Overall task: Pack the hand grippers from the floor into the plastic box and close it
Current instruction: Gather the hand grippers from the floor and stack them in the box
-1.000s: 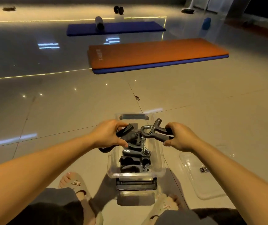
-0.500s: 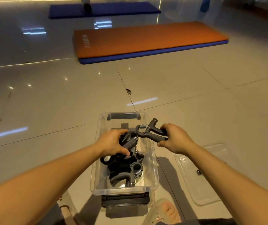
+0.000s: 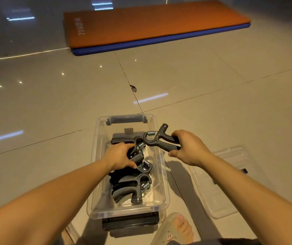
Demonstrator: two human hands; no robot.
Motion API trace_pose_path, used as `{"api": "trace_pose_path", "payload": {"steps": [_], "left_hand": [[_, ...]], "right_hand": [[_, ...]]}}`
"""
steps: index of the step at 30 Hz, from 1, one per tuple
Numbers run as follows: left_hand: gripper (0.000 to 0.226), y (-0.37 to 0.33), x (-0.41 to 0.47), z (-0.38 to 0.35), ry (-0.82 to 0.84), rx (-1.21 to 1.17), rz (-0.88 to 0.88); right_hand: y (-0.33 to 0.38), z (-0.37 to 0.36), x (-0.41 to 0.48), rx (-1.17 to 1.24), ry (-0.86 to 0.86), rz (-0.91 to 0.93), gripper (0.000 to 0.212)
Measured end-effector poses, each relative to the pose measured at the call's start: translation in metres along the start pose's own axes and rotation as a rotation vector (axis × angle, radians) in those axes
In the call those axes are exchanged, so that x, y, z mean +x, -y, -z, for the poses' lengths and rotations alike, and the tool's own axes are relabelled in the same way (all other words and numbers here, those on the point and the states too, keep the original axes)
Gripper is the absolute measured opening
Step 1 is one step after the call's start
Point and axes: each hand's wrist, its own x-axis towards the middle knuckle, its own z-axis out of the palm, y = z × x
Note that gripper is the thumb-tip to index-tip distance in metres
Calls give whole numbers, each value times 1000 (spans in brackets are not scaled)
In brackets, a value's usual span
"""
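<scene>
View from the head, looking down along two bare forearms at a clear rectangular plastic box standing open on a glossy beige tiled floor; the box runs from near to far, with a black latch handle at its near end and another at its far end.

The left hand is inside the box near its middle, fingers curled round the handle of a dark grey sprung hand gripper; a pile of similar dark hand grippers fills the near half below it, and one more gripper lies across the far half, touching the hand.

The right hand hovers over the right rim, fingers and thumb wrapped round both handles of another grey hand gripper; its spring and knob end points left over the box, just above the left hand's gripper, which sits in its way.

The clear plastic lid lies flat on the floor to the right, apart from the box; a foot in a pale sandal shows near the box's near right corner.

Far away lies an orange exercise mat with a blue underside; between it and the box, a small chip marks a tile seam.
</scene>
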Motion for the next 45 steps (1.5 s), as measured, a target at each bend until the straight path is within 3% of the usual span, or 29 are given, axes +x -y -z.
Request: {"api": "trace_pose_path", "payload": {"steps": [7,14,19,22,26,31,35,40,45], "left_hand": [[109,4,19,18,169,71,-32],[86,14,20,17,191,78,-64],[114,12,19,8,96,173,-96],[112,12,23,13,79,97,-79],[107,7,28,25,22,-172,35],[124,3,24,15,-98,-589,282],[110,-4,20,8,-239,-781,418],[101,-21,18,-4,-370,-770,520],[97,-24,21,-12,-373,-675,556]], "right_hand": [[8,0,21,-31,14,72,52],[5,2,40,8,26,97,54],[8,5,51,32,38,109,54],[9,5,55,33,40,118,54],[10,3,59,40,34,128,55],[11,2,61,34,34,128,54],[11,2,62,37,30,127,54],[10,1,62,35,31,124,55],[9,0,64,39,23,127,55]]}}
